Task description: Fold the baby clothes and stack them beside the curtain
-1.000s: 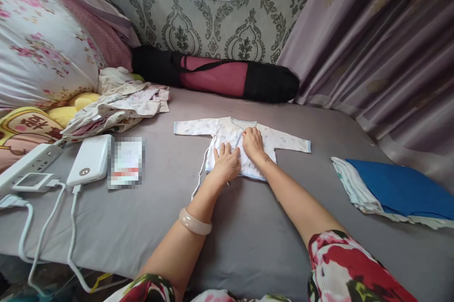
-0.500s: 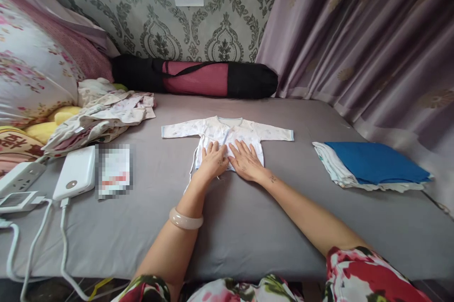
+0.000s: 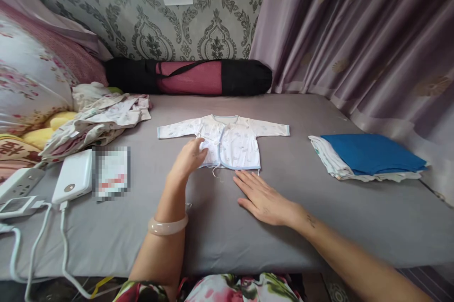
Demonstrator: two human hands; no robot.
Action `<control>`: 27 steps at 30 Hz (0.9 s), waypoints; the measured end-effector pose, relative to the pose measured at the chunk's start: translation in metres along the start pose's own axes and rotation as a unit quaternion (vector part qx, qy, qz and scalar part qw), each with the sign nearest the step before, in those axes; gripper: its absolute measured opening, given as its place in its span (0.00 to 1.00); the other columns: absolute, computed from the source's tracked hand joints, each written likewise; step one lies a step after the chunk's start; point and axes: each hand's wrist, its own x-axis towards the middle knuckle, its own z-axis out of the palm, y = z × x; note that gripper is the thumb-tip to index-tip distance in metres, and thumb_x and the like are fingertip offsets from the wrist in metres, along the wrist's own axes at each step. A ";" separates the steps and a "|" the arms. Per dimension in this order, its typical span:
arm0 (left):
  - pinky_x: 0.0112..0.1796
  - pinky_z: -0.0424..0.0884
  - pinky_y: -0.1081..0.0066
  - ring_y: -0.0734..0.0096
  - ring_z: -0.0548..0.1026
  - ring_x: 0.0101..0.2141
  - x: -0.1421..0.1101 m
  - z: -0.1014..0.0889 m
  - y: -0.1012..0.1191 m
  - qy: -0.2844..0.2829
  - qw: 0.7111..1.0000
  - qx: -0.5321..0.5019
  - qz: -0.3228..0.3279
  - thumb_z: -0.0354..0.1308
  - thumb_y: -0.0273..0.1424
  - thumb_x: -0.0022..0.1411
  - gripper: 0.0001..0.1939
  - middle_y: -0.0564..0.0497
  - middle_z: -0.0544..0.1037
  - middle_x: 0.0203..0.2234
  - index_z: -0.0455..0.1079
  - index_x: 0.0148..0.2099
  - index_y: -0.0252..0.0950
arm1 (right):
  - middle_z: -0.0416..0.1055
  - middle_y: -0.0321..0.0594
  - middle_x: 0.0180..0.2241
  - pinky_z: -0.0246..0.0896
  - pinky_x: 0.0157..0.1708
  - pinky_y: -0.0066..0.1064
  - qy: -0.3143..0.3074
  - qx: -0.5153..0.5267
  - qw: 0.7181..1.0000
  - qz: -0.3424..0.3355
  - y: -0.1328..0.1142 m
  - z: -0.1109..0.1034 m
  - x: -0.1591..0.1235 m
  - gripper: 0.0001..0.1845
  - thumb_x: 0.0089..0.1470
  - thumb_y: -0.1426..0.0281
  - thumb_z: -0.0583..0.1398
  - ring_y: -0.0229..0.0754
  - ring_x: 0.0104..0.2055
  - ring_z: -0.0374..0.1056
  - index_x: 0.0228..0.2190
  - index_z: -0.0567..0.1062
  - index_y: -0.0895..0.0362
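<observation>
A white baby wrap shirt [image 3: 238,147] with light blue trim and a faint print lies flat on the grey sheet [image 3: 216,240], both sleeves spread outward. My left hand [image 3: 187,156] is at the shirt's left side edge, thumb apart from the fingers; the far fingertips are partly hidden. Beneath that wrist, the end of a thin tie [image 3: 189,205] shows. My right hand [image 3: 264,199] is open with fingers stretched, palm down just below the hem, fingertips close to the bottom edge. A short loose tie [image 3: 214,171] hangs from the middle of the hem.
Folded blue and white cloths [image 3: 372,154] lie at right. On the left are crumpled baby clothes [image 3: 106,120], a white power bank [image 3: 74,176], a blurred packet [image 3: 112,172], a power strip [image 3: 23,183] and cables. A black and pink long bag [image 3: 191,77] lies along the wall.
Both hands have come off the shirt's front: the left moved to its left side edge, the right drew back below the hem. The right hand went from curled fingers to flat. The view shifted.
</observation>
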 end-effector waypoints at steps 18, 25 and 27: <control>0.27 0.62 0.72 0.67 0.71 0.27 -0.018 -0.039 -0.028 -0.218 0.960 0.044 -0.171 0.59 0.29 0.45 0.03 0.52 0.74 0.22 0.72 0.26 0.37 | 0.75 0.41 0.31 0.41 0.26 0.31 -0.007 -0.090 0.954 0.287 0.018 -0.030 0.010 0.12 0.60 0.67 0.53 0.43 0.33 0.70 0.26 0.71 0.55; 0.28 0.63 0.72 0.68 0.72 0.24 -0.015 -0.044 -0.040 -0.095 0.962 0.021 -0.254 0.53 0.28 0.50 0.04 0.51 0.72 0.18 0.67 0.24 0.36 | 0.74 0.38 0.31 0.45 0.27 0.29 0.113 -0.033 0.966 0.230 0.017 -0.057 0.042 0.15 0.62 0.64 0.52 0.39 0.31 0.67 0.27 0.72 0.54; 0.29 0.64 0.72 0.67 0.73 0.25 -0.014 -0.044 -0.050 -0.018 0.959 0.006 -0.284 0.52 0.28 0.52 0.05 0.50 0.74 0.19 0.66 0.25 0.37 | 0.74 0.38 0.35 0.48 0.29 0.28 0.165 -0.019 0.967 0.193 0.020 -0.049 0.052 0.12 0.62 0.67 0.52 0.39 0.34 0.67 0.31 0.73 0.54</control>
